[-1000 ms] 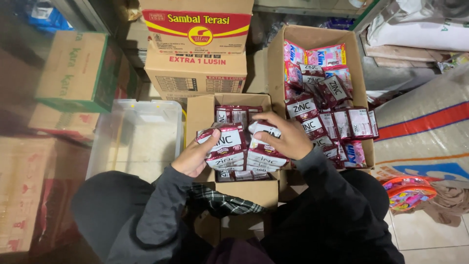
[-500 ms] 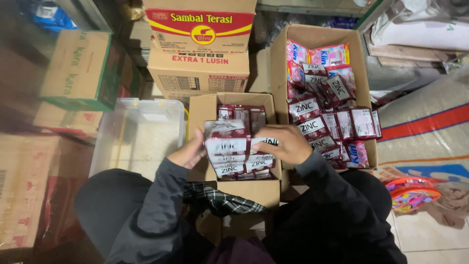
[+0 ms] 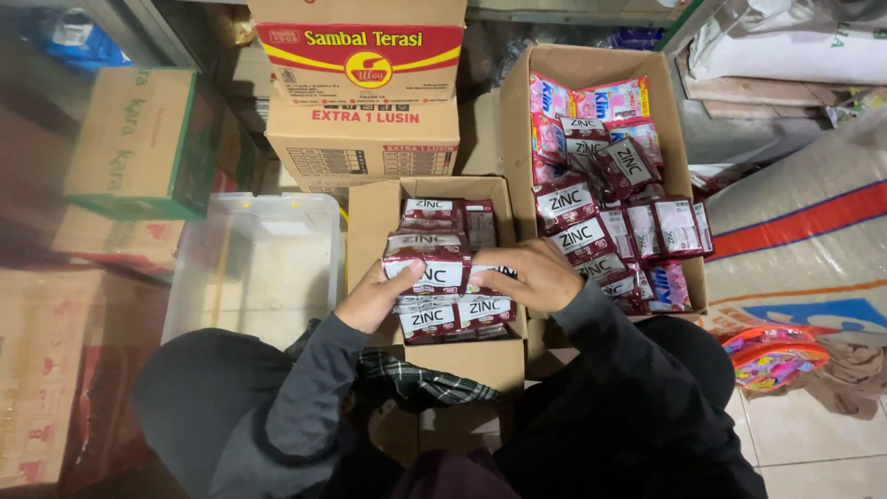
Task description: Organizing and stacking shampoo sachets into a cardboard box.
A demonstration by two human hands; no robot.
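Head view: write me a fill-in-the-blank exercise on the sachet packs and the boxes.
1. Both hands, left hand and right hand, grip a bundle of dark red ____ packs.
2. The bundle is over the smaller ____ box.
3. Left of that box sits a clear ____ tub.

Missing words: sachet; cardboard; plastic

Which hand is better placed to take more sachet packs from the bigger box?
Probably the right hand: it rests on the packs beside the bigger box. The left hand is on the far side.
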